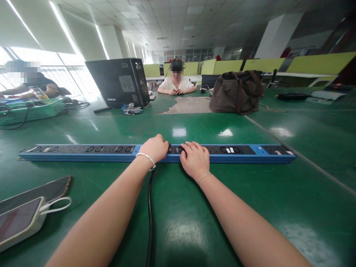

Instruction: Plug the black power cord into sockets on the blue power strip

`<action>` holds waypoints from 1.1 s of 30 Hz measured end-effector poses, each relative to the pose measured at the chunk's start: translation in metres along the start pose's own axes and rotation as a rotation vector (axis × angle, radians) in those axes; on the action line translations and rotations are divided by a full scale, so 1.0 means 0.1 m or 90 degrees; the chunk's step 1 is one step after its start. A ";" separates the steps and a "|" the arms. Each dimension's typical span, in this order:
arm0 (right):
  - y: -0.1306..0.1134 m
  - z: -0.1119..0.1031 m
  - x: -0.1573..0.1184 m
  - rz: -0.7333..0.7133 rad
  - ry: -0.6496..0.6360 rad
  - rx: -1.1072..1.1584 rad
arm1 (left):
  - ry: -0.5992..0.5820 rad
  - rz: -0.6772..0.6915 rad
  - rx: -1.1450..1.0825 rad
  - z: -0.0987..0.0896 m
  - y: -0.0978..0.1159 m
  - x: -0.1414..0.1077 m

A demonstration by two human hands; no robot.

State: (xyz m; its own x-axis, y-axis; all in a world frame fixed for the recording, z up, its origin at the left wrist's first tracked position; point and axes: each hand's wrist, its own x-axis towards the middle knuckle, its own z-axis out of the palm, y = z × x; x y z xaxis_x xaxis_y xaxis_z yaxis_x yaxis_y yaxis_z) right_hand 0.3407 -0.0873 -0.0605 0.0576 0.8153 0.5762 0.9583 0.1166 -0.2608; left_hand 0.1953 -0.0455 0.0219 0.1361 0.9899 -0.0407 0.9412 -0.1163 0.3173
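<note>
A long blue power strip (83, 157) with a black socket face lies across the green table (116, 196). My left hand (156, 148) is closed round a black plug (169, 147) at the middle of the strip. From under that hand a black cable (150, 215) runs down toward the near edge. My right hand (195, 158) lies on the strip just right of the plug, palm down, fingers spread a little over the sockets. Its fingers hold nothing that shows.
Two phones (20, 218) lie at the near left, one with a white cable. Farther back are a green basket (36, 112), a black computer case (118, 83), gloves (131, 108) and a brown bag (236, 92). One person sits opposite, another at the far left.
</note>
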 end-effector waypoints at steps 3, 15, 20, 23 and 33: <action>0.00 0.00 0.00 0.002 -0.002 0.001 | 0.017 0.002 0.061 -0.01 0.06 0.00; 0.00 0.00 0.00 0.008 -0.001 0.009 | -0.008 0.029 0.069 0.00 0.13 0.09; -0.01 -0.01 0.00 0.006 -0.005 0.004 | -0.032 0.017 0.030 0.00 0.11 0.13; -0.01 0.00 0.00 0.006 0.000 0.007 | -0.035 0.006 0.014 0.02 0.09 0.13; 0.00 0.00 0.00 0.004 0.002 0.018 | 0.006 0.010 0.099 0.10 0.15 0.03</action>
State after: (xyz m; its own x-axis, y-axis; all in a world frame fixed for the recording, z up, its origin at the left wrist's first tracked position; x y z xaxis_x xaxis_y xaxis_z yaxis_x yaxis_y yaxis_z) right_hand 0.3406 -0.0875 -0.0611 0.0641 0.8145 0.5766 0.9497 0.1277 -0.2858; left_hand 0.2130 -0.0455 0.0174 0.1484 0.9885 -0.0282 0.9756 -0.1416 0.1675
